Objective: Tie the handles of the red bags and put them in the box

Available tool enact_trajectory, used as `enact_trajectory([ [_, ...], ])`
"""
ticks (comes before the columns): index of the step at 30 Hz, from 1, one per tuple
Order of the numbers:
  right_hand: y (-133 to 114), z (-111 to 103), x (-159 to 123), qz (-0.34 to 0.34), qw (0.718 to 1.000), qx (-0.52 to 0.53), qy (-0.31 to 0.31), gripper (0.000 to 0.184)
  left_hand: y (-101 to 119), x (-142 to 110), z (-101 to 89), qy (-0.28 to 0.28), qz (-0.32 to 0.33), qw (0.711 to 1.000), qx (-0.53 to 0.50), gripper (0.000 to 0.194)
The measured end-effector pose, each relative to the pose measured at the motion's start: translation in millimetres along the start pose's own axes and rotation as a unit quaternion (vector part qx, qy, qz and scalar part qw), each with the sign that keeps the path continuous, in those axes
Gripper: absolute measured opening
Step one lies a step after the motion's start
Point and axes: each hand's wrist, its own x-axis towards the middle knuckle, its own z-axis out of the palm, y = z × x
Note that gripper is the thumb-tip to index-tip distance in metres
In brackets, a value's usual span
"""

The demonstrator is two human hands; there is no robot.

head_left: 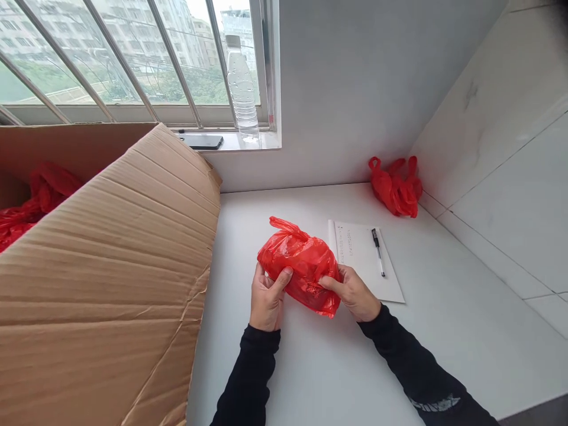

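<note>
I hold a crumpled red plastic bag [304, 260] with both hands just above the white table [444, 331]. My left hand [266, 296] grips its left side, thumb pressed on top. My right hand [352, 293] grips its right lower side, thumb on the plastic. One bag handle sticks up at the top left. Both sleeves are black.
A large cardboard box [110, 278] fills the left, with more red bags [35, 198] inside. A sheet of paper [361, 254] with a pen [378, 252] lies right of the bag. Another red bag [396, 186] sits in the far corner. A water bottle [242, 83] and a phone [202, 141] rest on the windowsill.
</note>
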Motion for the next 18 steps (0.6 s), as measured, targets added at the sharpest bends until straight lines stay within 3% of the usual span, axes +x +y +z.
enact_trajectory([
  [5, -15.7, 0.6, -3.9, -0.032, 0.999, -0.024, 0.0, 0.037, 1.1, 1.4, -3.7, -0.016, 0.02, 0.998, 0.06, 0.062],
  [11, -9.9, 3.2, -2.9, -0.032, 0.997, -0.076, 0.013, 0.028, 3.9, -2.9, -0.6, -0.04, -0.005, 0.997, 0.065, 0.061],
  [15, -6.2, 3.6, -2.8, -0.04, 0.998, -0.042, 0.019, 0.024, 5.2, -4.9, 3.6, -0.069, 0.005, 0.994, 0.081, 0.076],
  [18, -6.0, 4.2, -2.6, -0.033, 0.999, -0.006, 0.025, 0.024, 4.4, -4.2, 4.2, -0.054, -0.004, 0.995, 0.08, 0.077],
])
